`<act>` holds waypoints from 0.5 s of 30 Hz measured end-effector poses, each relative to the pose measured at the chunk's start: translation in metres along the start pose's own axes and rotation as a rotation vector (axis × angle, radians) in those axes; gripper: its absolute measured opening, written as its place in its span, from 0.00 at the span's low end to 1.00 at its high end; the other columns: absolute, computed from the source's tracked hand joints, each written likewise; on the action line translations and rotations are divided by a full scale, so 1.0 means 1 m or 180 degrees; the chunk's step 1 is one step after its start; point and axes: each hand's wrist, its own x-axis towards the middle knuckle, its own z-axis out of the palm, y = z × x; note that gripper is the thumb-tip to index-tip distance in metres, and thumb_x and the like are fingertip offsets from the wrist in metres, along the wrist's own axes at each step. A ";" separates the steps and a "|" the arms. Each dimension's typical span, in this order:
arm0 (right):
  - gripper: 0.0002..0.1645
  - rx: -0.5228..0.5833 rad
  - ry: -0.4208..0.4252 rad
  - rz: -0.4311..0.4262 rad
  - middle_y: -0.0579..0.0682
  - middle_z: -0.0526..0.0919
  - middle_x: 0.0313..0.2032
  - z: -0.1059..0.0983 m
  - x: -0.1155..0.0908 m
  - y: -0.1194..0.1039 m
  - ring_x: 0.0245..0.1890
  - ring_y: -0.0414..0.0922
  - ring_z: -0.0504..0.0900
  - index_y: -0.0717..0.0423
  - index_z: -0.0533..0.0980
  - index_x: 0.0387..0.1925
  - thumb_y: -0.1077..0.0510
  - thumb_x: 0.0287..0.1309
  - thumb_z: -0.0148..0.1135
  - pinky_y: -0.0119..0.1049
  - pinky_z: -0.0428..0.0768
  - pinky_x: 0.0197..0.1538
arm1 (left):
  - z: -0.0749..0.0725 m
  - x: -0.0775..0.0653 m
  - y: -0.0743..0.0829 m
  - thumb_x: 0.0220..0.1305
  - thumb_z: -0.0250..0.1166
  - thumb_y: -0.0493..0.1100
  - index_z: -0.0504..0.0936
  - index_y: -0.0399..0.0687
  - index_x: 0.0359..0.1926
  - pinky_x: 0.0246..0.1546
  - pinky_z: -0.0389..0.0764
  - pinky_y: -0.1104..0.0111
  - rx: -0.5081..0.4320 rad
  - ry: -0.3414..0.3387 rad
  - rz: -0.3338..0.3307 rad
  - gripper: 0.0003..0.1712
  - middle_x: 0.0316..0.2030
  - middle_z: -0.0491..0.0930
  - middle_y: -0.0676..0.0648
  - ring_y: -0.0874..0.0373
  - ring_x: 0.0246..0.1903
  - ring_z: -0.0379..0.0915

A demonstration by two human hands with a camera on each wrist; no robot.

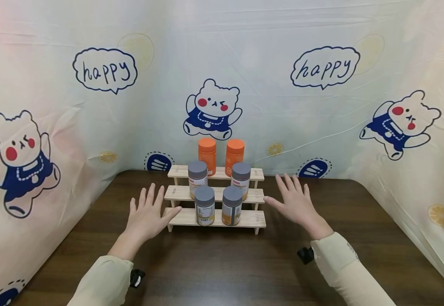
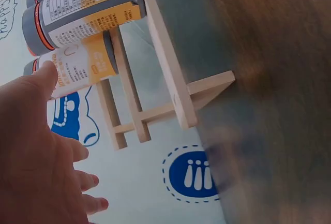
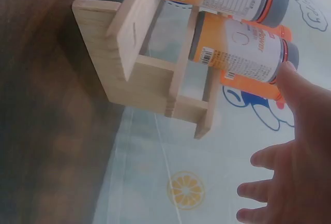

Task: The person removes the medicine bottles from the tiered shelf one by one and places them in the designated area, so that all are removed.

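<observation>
A three-step wooden rack (image 1: 248, 218) stands in the middle of the table. Two orange bottles (image 1: 207, 157) are on its top step. Grey-lidded jars stand in pairs below: two on the middle step (image 1: 241, 180) and two on the bottom step, one of them the front left jar (image 1: 205, 206). My left hand (image 1: 145, 221) is spread at the rack's left side, its thumb close to the bottom step. On the right, my right hand (image 1: 296, 204) is spread too, thumb toward the rack's middle step. Neither hand holds anything.
The dark wooden table (image 1: 222, 267) reaches toward me in front of the rack. A pale curtain (image 1: 260, 55) printed with bears and the word happy surrounds its back and sides. A black strap piece (image 1: 305, 255) shows at my right wrist.
</observation>
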 end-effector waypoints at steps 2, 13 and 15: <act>0.54 0.0008 -0.0008 -0.0021 0.63 0.43 0.69 -0.003 0.002 -0.001 0.67 0.61 0.36 0.56 0.45 0.71 0.26 0.56 0.42 0.64 0.35 0.60 | 0.001 -0.001 -0.002 0.57 0.41 0.76 0.45 0.37 0.70 0.57 0.33 0.38 -0.0066 -0.0007 0.0016 0.57 0.68 0.37 0.30 0.32 0.65 0.30; 0.51 0.0081 0.0166 -0.0292 0.63 0.46 0.69 -0.032 0.015 -0.012 0.67 0.62 0.39 0.57 0.46 0.71 0.30 0.58 0.45 0.62 0.38 0.61 | 0.010 0.000 -0.015 0.61 0.47 0.70 0.41 0.32 0.69 0.57 0.37 0.37 -0.0742 -0.0229 0.0007 0.55 0.67 0.34 0.27 0.30 0.64 0.28; 0.51 0.0094 0.0221 -0.0339 0.62 0.46 0.69 -0.038 0.019 -0.016 0.67 0.61 0.40 0.56 0.47 0.71 0.30 0.58 0.46 0.62 0.39 0.62 | 0.012 0.001 -0.018 0.61 0.48 0.69 0.39 0.31 0.69 0.57 0.38 0.38 -0.0868 -0.0253 0.0010 0.55 0.67 0.33 0.28 0.30 0.64 0.28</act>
